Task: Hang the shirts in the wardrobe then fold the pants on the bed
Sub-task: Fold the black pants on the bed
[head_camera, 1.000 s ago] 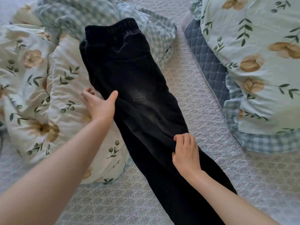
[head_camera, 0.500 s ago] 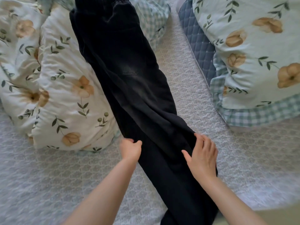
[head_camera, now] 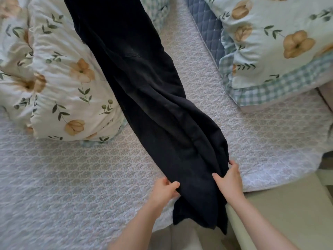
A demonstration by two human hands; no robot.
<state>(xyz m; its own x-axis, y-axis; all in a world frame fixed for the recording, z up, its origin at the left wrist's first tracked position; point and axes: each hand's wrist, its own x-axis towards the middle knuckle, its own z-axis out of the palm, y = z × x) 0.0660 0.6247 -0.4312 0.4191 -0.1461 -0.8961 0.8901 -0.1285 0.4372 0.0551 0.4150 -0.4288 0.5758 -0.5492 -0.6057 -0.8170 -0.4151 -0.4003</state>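
Pale quilted bedspread [head_camera: 72,177] across most of the head view. Upper left, bunched floral duvet [head_camera: 63,78]; upper right, floral pillow [head_camera: 270,42] beside a blue quilted pad [head_camera: 207,24]. Black pants [head_camera: 144,105] laid out long, slanting from top centre to lower centre-right, hems over the bed's edge, upper part against the duvet. Left hand [head_camera: 164,191] pinching the legs' left edge near the hems; right hand [head_camera: 228,181] gripping the right edge, thumb on top. Legs held between both hands.

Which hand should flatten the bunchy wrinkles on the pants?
Probably the right hand: its grip sits next to the bunched folds on the pants; the left hand holds the smoother opposite edge.
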